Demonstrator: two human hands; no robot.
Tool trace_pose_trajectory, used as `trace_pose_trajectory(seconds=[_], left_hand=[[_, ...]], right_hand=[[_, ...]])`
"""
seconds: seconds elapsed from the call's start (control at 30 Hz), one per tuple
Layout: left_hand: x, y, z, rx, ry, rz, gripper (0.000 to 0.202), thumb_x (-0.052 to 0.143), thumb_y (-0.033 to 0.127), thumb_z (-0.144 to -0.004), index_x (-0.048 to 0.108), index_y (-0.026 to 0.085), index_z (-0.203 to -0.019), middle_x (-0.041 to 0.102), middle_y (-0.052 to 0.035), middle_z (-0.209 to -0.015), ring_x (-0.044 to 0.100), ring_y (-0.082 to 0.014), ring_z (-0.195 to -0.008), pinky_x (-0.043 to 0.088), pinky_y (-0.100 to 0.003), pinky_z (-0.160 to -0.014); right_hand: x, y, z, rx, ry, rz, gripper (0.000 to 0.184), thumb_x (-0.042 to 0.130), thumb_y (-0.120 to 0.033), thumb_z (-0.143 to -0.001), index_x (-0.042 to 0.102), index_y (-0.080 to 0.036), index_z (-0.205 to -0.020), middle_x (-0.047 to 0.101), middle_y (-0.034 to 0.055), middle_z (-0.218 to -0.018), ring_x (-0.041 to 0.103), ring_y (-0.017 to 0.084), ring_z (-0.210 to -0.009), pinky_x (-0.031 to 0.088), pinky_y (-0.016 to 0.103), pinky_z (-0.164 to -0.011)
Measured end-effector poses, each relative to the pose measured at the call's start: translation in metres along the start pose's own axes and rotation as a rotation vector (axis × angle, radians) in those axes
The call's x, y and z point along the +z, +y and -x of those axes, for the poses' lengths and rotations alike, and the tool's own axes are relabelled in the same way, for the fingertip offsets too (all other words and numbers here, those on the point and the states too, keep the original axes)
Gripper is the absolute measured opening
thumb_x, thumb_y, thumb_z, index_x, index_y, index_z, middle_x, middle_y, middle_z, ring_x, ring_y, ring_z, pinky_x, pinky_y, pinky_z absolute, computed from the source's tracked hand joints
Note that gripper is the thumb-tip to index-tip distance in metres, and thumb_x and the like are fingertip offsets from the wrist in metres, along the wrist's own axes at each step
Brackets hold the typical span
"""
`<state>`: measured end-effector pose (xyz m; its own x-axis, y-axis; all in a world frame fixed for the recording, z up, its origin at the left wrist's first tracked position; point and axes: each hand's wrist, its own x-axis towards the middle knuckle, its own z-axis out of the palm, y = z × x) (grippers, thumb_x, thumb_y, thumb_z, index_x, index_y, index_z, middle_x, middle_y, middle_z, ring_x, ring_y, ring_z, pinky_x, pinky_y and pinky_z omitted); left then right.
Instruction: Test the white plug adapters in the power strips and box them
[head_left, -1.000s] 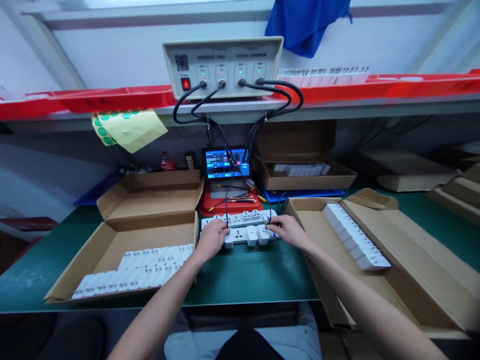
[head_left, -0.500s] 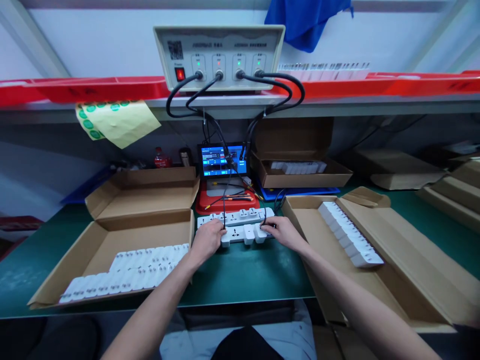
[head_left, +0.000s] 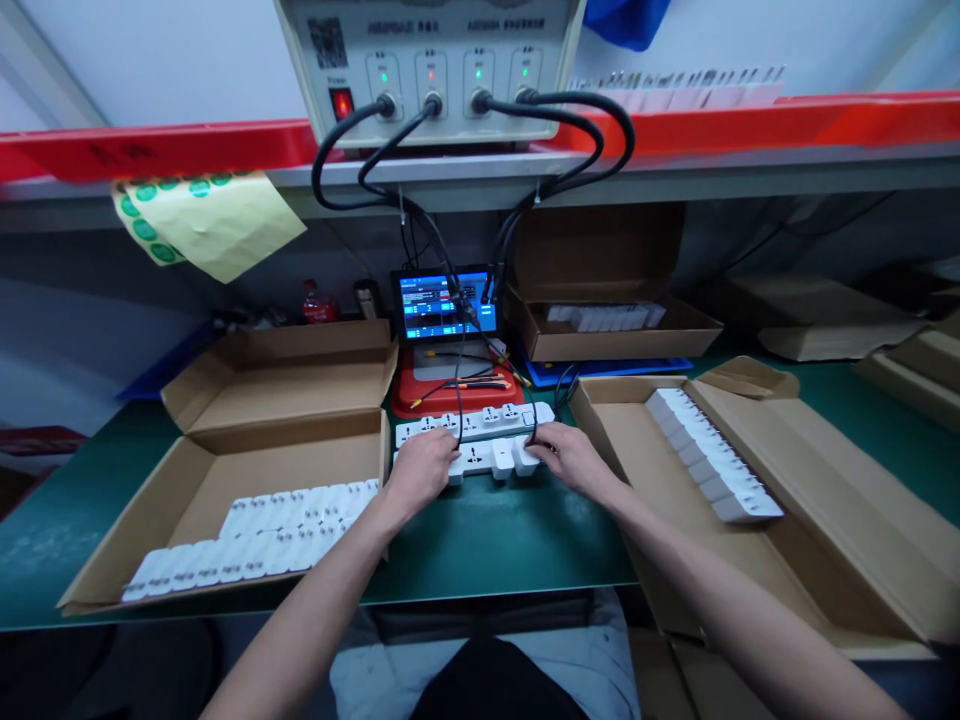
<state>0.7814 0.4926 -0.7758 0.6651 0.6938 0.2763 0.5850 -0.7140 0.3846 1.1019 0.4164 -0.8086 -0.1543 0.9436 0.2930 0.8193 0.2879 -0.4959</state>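
Two white power strips, a rear one (head_left: 491, 425) and a front one (head_left: 475, 460), lie side by side on the green table. White chargers are plugged into the front strip; one charger (head_left: 501, 460) stands near its middle and another charger (head_left: 524, 458) to the right. My left hand (head_left: 424, 468) is closed at the left charger (head_left: 455, 470), its fingertips pinching the end of a thin black cable (head_left: 460, 400). My right hand (head_left: 571, 456) pinches a second black cable (head_left: 533, 425) at the right charger. Fingers partly hide both cable ends.
Open cardboard boxes with rows of white chargers stand left (head_left: 262, 535) and right (head_left: 712, 455); another box (head_left: 622, 340) is behind. A lit screen (head_left: 446, 305) sits behind a red tray (head_left: 420, 390). Above, a test unit (head_left: 450, 60) with thick black cables rests on a shelf (head_left: 247, 190).
The view has tilted down slightly, so the test unit sits higher in the picture. Both hands remain at the same chargers, with only slight finger movement.
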Motion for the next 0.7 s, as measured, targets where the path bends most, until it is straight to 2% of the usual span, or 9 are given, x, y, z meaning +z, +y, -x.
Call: trace_pose_trajectory(seconds=[0.27,0.43,0.5,0.57,0.63,0.7], left_hand=[[0.006,-0.003,0.011,-0.019,0.058,0.153,0.028,0.057,0.017,-0.108,0.058,0.026,-0.081,0.071,-0.0051,-0.094,0.068,-0.0226,-0.088,0.052,-0.034,-0.085],[0.003,-0.001,0.011,-0.036,0.059,0.183,0.025,0.057,0.021,-0.109,0.067,0.024,-0.086,0.077,-0.0078,-0.103,0.072,-0.0244,-0.098,0.056,-0.037,-0.095],[-0.002,-0.005,0.012,-0.05,0.039,0.196,0.021,0.058,0.026,-0.109,0.074,0.023,-0.097,0.08,-0.01,-0.114,0.074,-0.0268,-0.109,0.057,-0.04,-0.104],[-0.008,-0.012,0.018,-0.075,0.01,0.22,0.02,0.066,0.032,-0.106,0.077,0.023,-0.12,0.079,-0.0121,-0.131,0.074,-0.0305,-0.123,0.056,-0.045,-0.113],[-0.013,-0.022,0.026,-0.113,-0.028,0.23,0.049,0.08,0.034,-0.096,0.071,0.024,-0.143,0.076,-0.0138,-0.146,0.07,-0.0348,-0.136,0.054,-0.048,-0.12],[-0.015,-0.032,0.034,-0.148,-0.081,0.212,0.067,0.088,0.028,-0.085,0.067,0.025,-0.149,0.073,-0.015,-0.153,0.068,-0.0379,-0.142,0.052,-0.051,-0.124]], right_hand=[[-0.004,-0.001,0.0,0.028,-0.026,-0.017,0.024,0.065,-0.037,-0.106,0.075,-0.024,-0.089,0.08,0.0091,-0.1,0.073,0.028,-0.096,0.055,0.037,-0.086],[-0.008,-0.007,-0.003,0.049,-0.011,-0.07,0.023,0.066,-0.04,-0.105,0.075,-0.025,-0.09,0.082,0.0079,-0.101,0.074,0.027,-0.093,0.055,0.036,-0.081],[-0.006,-0.006,-0.004,0.057,-0.002,-0.1,0.024,0.066,-0.041,-0.104,0.074,-0.025,-0.088,0.081,0.0069,-0.096,0.073,0.026,-0.088,0.054,0.035,-0.078],[-0.003,-0.005,-0.004,0.056,0.011,-0.114,0.025,0.066,-0.041,-0.103,0.074,-0.025,-0.086,0.079,0.0068,-0.093,0.072,0.026,-0.086,0.054,0.035,-0.076],[-0.001,-0.004,-0.004,0.051,0.013,-0.117,0.024,0.065,-0.041,-0.103,0.073,-0.025,-0.087,0.079,0.0076,-0.095,0.072,0.027,-0.088,0.054,0.036,-0.077],[0.001,-0.003,-0.004,0.046,0.003,-0.11,0.025,0.064,-0.042,-0.103,0.073,-0.025,-0.087,0.08,0.0085,-0.098,0.072,0.028,-0.091,0.055,0.037,-0.078]])
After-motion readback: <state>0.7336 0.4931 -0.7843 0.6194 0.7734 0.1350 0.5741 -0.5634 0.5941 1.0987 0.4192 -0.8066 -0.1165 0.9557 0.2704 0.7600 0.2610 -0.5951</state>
